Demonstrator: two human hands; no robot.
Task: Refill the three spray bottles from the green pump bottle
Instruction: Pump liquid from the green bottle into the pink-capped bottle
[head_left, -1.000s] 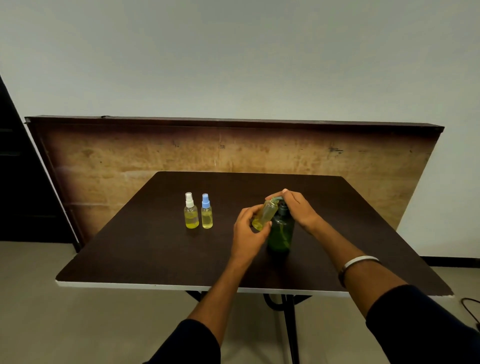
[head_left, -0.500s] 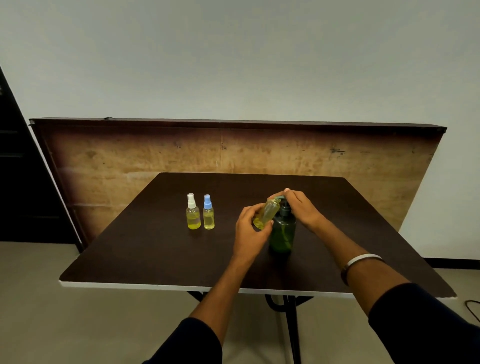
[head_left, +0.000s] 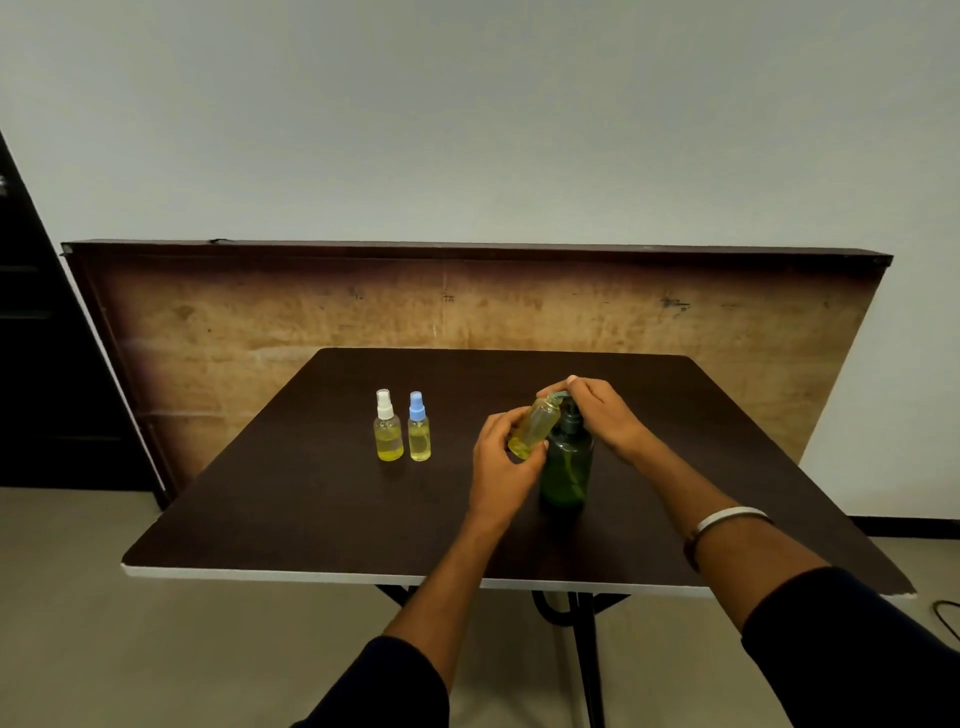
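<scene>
A left hand (head_left: 496, 470) holds a tilted, uncapped clear spray bottle (head_left: 535, 426) in its grip at the spout of a dark green plastic pump bottle (head_left: 567, 462), right of centre on the dark brown counter (head_left: 291, 509). The right hand (head_left: 597, 413) presses the pump head, fingers curled over it. Two capped clear spray bottles, white-topped (head_left: 387, 427) and blue-topped (head_left: 418, 428), stand left.

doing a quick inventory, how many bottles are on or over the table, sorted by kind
Small clear spray bottles standing capped: 2, white-capped and blue-capped.
Small clear uncapped bottle of yellow liquid, tilted in the left hand: 1.
Dark green plastic pump bottle, right hand on its pump: 1.
Total: 4.
</scene>
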